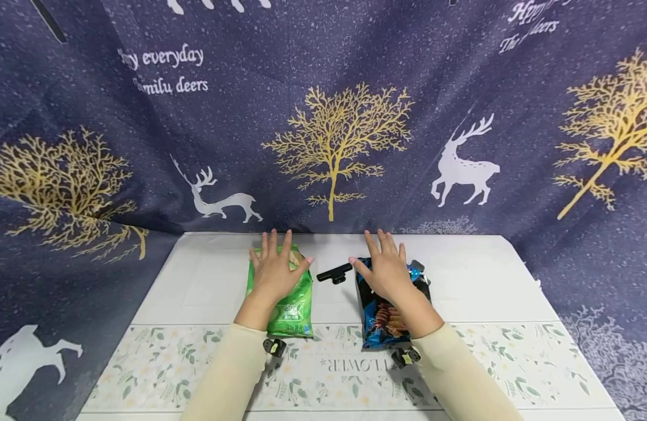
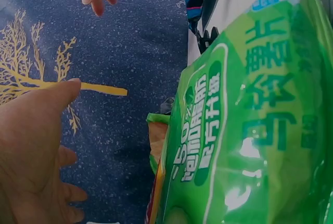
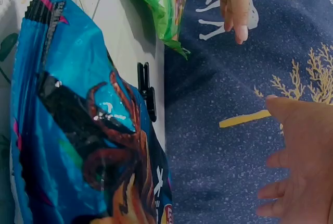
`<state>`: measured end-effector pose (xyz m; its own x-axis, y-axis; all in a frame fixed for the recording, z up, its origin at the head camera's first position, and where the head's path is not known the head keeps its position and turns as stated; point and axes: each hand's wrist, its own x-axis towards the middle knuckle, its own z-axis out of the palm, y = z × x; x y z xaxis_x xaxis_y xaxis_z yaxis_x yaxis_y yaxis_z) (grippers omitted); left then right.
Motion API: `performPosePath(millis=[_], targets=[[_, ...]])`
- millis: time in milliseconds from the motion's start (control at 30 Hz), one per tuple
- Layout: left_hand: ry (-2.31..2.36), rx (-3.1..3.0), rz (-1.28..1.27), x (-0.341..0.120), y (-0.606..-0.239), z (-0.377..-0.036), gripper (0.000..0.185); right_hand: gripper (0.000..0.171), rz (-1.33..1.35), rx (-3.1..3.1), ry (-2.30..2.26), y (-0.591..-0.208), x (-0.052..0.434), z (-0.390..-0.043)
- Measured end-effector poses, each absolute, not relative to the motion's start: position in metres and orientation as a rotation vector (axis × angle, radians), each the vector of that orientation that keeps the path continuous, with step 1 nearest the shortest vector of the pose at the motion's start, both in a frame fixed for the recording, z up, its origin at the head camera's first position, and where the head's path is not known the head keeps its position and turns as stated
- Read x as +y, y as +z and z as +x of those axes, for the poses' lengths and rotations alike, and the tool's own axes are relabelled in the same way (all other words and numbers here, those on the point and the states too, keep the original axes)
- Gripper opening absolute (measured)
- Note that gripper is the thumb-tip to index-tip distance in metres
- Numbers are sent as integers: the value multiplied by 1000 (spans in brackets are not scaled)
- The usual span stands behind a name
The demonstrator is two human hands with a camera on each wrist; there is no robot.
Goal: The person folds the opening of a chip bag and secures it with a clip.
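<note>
A green snack bag (image 1: 291,304) lies on the white table, and my left hand (image 1: 274,270) hovers flat over its far half with fingers straight. In the left wrist view the green bag (image 2: 250,130) fills the right side, with my left hand (image 2: 31,156) apart from it. A blue snack bag (image 1: 382,318) lies to the right, and my right hand (image 1: 386,269) is spread open over its upper part. The right wrist view shows the blue bag (image 3: 78,130) clear of my right hand (image 3: 302,166). A black clip (image 1: 334,273) lies between the two bags.
The table (image 1: 486,280) carries a floral runner (image 1: 512,362) along its near edge. A dark blue cloth with gold trees and white deer (image 1: 334,134) hangs behind and drapes both sides. The black clip (image 3: 146,91) sits near the table's far edge.
</note>
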<state>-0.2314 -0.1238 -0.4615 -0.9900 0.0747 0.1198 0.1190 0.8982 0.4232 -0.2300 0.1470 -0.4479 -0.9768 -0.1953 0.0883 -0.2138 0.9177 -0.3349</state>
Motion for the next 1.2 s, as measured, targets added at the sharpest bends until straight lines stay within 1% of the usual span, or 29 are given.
performPosePath(millis=[467,1200], targets=[[-685,-2970,-83,-132,-463,-232,92,81,351,-2999,558,-449,140,-226],[-668,-2921,-1,-142,-476,-219,87,79,429,-3023,663,-462,126,-212]])
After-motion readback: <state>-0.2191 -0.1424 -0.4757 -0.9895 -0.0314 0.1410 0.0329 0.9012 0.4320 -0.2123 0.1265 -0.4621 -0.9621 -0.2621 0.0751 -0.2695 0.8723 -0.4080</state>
